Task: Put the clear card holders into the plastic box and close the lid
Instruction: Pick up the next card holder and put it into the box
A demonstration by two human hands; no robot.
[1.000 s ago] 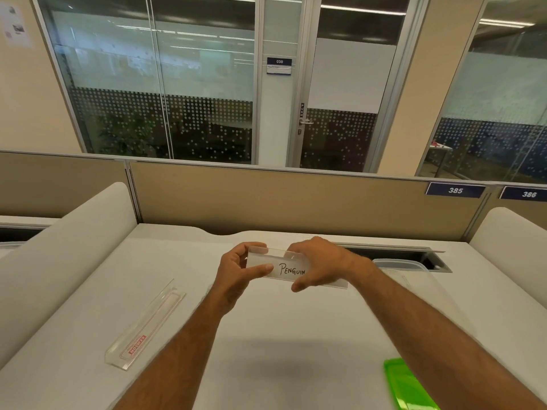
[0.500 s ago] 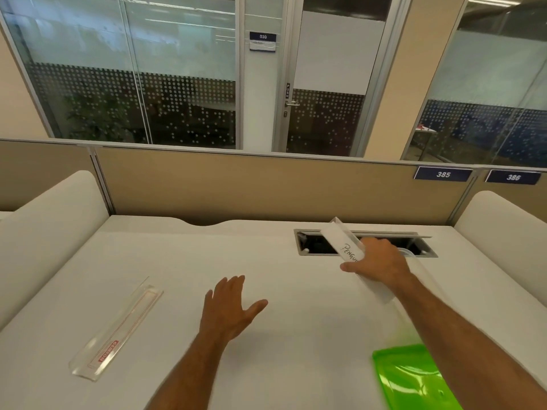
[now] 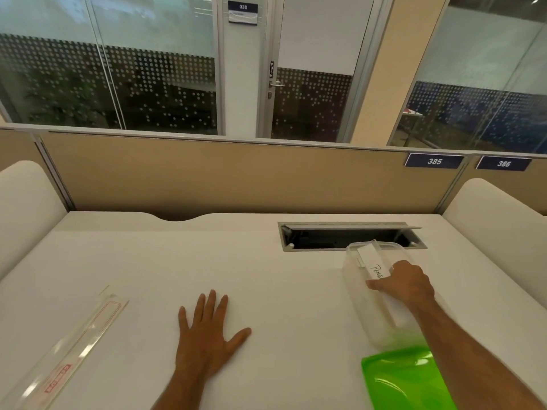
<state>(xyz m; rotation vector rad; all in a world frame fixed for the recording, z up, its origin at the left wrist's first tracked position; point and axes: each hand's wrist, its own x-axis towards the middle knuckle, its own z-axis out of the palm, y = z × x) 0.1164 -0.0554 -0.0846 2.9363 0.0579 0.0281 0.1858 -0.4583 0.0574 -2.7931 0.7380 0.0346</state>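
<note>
My right hand grips a clear card holder with a white card marked "PENG...", and holds it tilted inside the open clear plastic box at the right of the desk. The holder's far end sticks up near the box's far rim. The bright green lid lies on the desk just in front of the box, partly under my right forearm. A second, long clear card holder with red print lies flat at the left. My left hand rests flat on the desk, fingers spread, holding nothing.
A white desk with an open cable slot just behind the box. A beige partition closes the back, and white padded dividers flank both sides.
My left hand let go of the card holder and dropped flat onto the desk. My right hand carried the holder to the right and lowered it into the box.
</note>
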